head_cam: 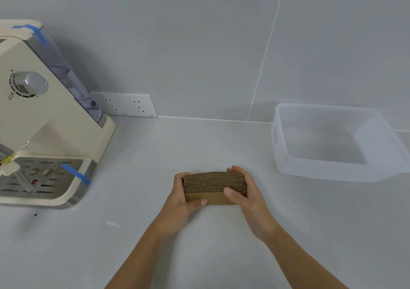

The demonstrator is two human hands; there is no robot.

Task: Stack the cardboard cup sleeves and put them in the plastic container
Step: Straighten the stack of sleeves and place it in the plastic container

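Stack of cardboard cup sleeves (214,185) at centre of the pale counter (155,233), held between both hands. Sleeves flattened and packed face to face; corrugated edges face up and toward the camera, one plain brown face turned to the near side. Long axis of the stack runs left to right, roughly parallel to the far wall. Left hand (182,202) clamps the left end, thumb lying across the near face; right hand (246,196) clamps the right end, thumb on the near face, fingertips curled over the far top corner. Both grips pressed onto the stack from opposite ends. Whether the stack's lower edge touches the counter cannot be told. Clear plastic container (286,155) stands far right, well apart from the stack, open side up. Cream coffee machine (44,122) at far left, wall socket (126,104) behind it.
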